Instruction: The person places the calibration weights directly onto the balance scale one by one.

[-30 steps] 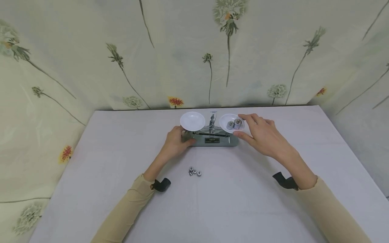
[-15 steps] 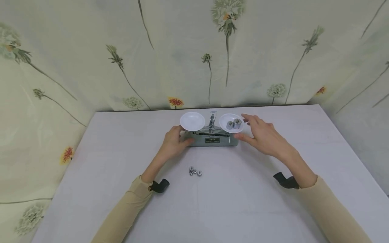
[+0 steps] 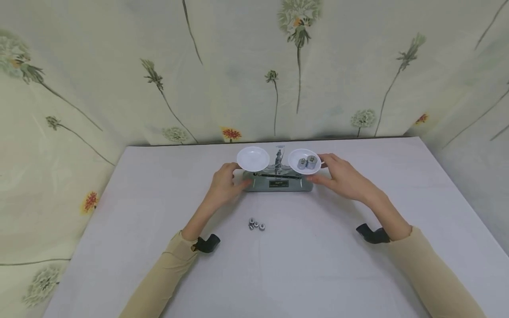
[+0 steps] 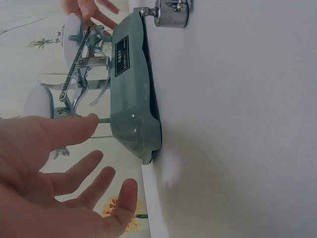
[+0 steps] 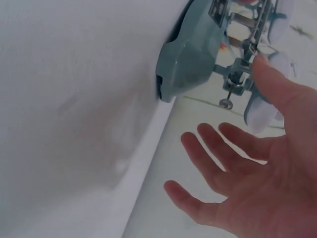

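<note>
A green two-pan balance scale [image 3: 260, 185] stands near the table's far edge. Its left pan [image 3: 252, 159] is bare; the right pan [image 3: 294, 155] bears a larger metal weight [image 3: 312, 161] beside a smaller weight [image 3: 302, 164]. My left hand [image 3: 224, 183] is at the scale's left end, fingers loosely spread around the pan's side, the thumb [image 4: 74, 130] near the left pan's support in the left wrist view. At the right end, my right hand [image 3: 345, 180] has its fingers spread and relaxed, with the thumb [image 5: 270, 82] close by the pan support. Neither hand holds anything.
Several small metal weights [image 3: 256, 224] lie grouped on the white tablecloth [image 3: 302, 265] in front of the scale. One weight [image 4: 171, 14] shows large in the left wrist view. Behind the table hangs a flower-patterned cloth [image 3: 230, 79].
My right hand's fingers have drawn back from the right pan's rim and dropped slightly. The left hand has shifted a little outward from the scale. The weights stay put.
</note>
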Motion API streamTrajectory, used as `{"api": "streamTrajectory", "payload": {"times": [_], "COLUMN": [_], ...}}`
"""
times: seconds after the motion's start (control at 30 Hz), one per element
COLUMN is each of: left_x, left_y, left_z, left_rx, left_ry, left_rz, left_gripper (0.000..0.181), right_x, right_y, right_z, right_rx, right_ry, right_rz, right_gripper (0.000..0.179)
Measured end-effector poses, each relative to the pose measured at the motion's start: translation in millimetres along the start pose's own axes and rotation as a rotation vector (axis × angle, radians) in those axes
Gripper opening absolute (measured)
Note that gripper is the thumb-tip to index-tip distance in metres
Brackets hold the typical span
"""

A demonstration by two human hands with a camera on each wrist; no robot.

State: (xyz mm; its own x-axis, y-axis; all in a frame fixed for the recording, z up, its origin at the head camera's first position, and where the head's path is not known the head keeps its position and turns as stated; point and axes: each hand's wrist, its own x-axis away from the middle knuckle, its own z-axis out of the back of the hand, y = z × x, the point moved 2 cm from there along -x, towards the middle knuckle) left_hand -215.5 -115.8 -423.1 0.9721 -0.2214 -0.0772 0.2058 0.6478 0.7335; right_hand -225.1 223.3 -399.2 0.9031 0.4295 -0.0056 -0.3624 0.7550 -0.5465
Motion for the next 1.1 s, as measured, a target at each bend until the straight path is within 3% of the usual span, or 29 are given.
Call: {"api": "streamTrajectory", "payload": {"times": [0.2, 0.57, 0.8, 1.1], "left_x": [2.4, 8.4, 9.9, 12.2], "left_y": [-1.1, -1.7, -0.6, 2.2], "left_z": [3.1, 9.5, 11.0, 14.4], "left_rx": [-0.014, 0.017, 0.013, 0.004], "left_ry": [-0.003, 0.020, 0.021, 0.006], "left_rz": [0.003, 0.043, 0.030, 0.034], "left_gripper": [0.050, 0.049, 0.047, 0.048], "right_x": [-4.8, -9.8, -12.6, -20.8], "right_y": [5.5, 14.9, 17.7, 18.9], "right_z": [-9.0, -19.9, -24.0, -30.4], "right_rx": [-0.037, -0.088, -0.123, -0.115], "right_ry": [0.031, 0.046, 0.014, 0.032], "right_rz": [0.057, 0.048, 0.051, 0.092], "right_gripper": [0.058, 0.069, 0.079, 0.086]}}
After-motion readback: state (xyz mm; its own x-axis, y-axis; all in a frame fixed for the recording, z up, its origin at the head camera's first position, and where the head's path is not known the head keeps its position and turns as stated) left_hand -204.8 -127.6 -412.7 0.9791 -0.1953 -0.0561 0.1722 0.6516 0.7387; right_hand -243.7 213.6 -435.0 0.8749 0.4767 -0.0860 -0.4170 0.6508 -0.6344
